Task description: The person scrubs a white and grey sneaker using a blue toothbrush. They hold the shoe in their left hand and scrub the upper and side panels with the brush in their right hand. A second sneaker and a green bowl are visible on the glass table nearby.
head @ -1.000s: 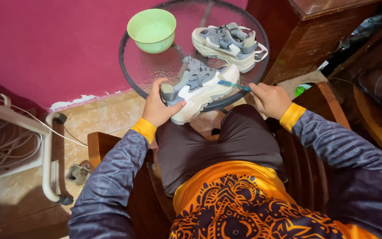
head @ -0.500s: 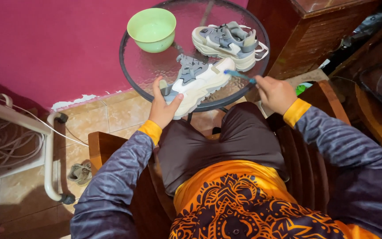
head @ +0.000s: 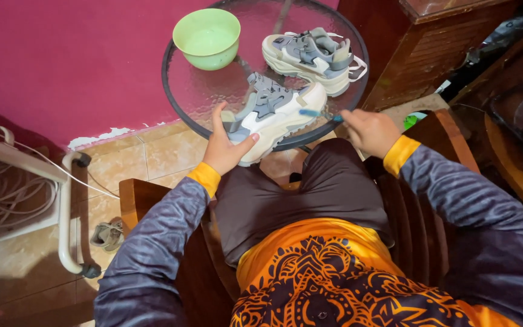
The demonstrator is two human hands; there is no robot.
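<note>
Chunky sneaker [head: 276,118], round glass table [head: 204,97]

Bowl [head: 207,37] left of shoes [head: 313,51] on table [head: 201,97]

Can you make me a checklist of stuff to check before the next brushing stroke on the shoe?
1. Left hand grips the heel of the near shoe: ok.
2. Right hand holds the blue brush: ok.
3. Brush tip meets the shoe's side: ok.
4. Shoe fully on the glass table: not ok, its heel end hangs over the rim.
5. Green bowl upright, apart from the shoes: ok.
6. Anything in the bowl: cannot tell.
</note>
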